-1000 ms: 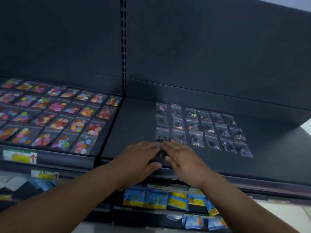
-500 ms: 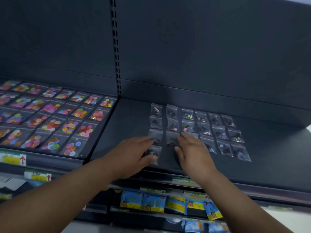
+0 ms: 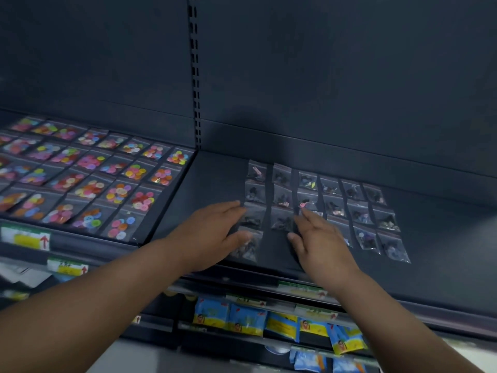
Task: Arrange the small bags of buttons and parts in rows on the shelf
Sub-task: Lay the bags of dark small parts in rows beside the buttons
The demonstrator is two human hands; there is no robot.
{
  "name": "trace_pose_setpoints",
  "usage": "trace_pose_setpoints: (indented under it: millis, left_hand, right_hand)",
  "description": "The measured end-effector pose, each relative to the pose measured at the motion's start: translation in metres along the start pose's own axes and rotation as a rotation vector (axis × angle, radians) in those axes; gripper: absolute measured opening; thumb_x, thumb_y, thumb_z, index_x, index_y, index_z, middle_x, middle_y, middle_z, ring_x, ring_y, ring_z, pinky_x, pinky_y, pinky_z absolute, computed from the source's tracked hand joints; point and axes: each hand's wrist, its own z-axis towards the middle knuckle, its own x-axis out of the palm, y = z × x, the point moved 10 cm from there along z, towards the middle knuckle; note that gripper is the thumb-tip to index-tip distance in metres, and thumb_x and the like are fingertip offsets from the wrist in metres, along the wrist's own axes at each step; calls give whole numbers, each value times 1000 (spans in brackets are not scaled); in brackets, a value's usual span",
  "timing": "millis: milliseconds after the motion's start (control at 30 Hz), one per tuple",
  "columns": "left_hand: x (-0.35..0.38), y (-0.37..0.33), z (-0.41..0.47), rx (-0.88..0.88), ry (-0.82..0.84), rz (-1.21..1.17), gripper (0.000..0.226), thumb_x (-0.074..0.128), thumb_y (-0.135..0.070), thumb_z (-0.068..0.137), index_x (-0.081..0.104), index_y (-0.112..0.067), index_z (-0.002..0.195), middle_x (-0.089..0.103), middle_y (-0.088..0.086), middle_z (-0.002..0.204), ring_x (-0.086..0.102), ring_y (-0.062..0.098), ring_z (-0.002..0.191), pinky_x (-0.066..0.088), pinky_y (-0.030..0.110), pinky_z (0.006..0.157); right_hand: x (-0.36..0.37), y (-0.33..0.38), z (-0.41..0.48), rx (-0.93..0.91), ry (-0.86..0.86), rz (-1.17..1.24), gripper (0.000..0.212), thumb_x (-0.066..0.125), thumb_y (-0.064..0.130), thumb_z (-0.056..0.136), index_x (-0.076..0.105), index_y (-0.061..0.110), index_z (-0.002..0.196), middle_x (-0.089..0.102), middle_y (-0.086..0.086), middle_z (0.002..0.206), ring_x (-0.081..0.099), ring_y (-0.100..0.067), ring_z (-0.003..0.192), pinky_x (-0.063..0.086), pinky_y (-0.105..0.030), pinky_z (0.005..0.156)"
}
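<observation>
Small clear bags of dark parts (image 3: pixel 333 203) lie in rows on the right section of the dark shelf (image 3: pixel 215 179). My left hand (image 3: pixel 212 232) lies flat with straight fingers at the left column, its thumb on the front-most bag (image 3: pixel 247 246). My right hand (image 3: pixel 320 238) lies flat over the third column, fingertips touching a bag with a pink piece (image 3: pixel 306 203). The bags under my right palm are hidden. Between my hands one bag (image 3: pixel 281 220) shows, with bare shelf in front of it.
Bags of coloured buttons (image 3: pixel 88 179) fill the left shelf section in rows. A slotted upright (image 3: pixel 195 76) divides the two sections. Price labels (image 3: pixel 27 238) sit on the front rails. Blue and yellow packets (image 3: pixel 250 319) hang on the shelf below.
My hands, together over one bag at the shelf front a second ago, have spread apart; the left stays by the left column, the right has moved right and farther back over the rows.
</observation>
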Motion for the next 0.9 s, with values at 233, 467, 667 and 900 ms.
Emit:
trace_pose_setpoints:
  millis: [233,467,667,900]
  left_hand:
    - [-51,40,-41,-45,-147,176,69,31,-59,93,13,-24,151,9,-3,159,6,15,146,6,29,116]
    - [-119,148,-135,-170,-286,278,93,4,-68,71,21,-20,149,20,3,157,17,22,144,11,36,116]
    - [-173,266,-244,-309,-335,347,70,29,-60,93,14,-22,150,12,0,158,10,19,145,9,36,118]
    - [-223,396,-370,-494,-356,324,72,43,-55,91,15,-24,150,11,1,159,9,20,146,11,35,118]
  right_hand:
    - [-18,96,25,-138,-63,-44,55,34,46,96,30,21,145,21,-3,155,19,-23,142,14,-37,117]
    - [-11,266,43,-381,-81,-61,57,40,43,96,27,21,146,21,-4,156,18,-22,143,17,-36,117]
    - [12,438,46,-525,-36,-73,59,37,46,94,25,22,147,17,-3,157,16,-20,143,15,-36,117]
    - [32,599,55,-623,-12,-6,60,45,42,95,23,24,148,8,1,158,14,-19,143,20,-33,114]
